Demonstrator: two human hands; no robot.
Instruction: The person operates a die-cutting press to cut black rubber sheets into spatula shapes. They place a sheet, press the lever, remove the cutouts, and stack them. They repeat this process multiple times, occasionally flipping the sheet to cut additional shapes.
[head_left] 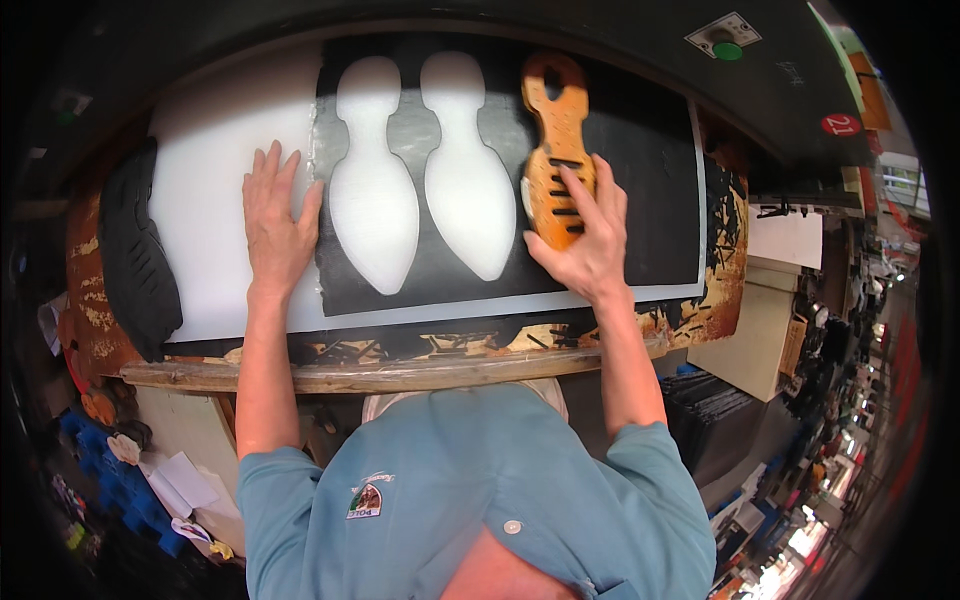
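My left hand (280,225) lies flat with fingers spread on a white sheet (205,200), its thumb by the left edge of a black sheet (645,190). Two white sole-shaped areas (375,205) show side by side within the black sheet; they look like cut-outs with white beneath. Right of them stands an orange sole-shaped cutting die (555,120), with a hole at its far end and several slots across its wide near part. My right hand (590,225) grips that near part, thumb on the left side and fingers over the top and right.
A worn cutting board (725,260) with black scraps sticks out around the sheets. Black cut material (140,250) lies at the left. A wooden rail (400,375) runs along the front edge. A dark machine beam with a green button (727,50) spans the far side. Black sheets (710,410) are stacked lower right.
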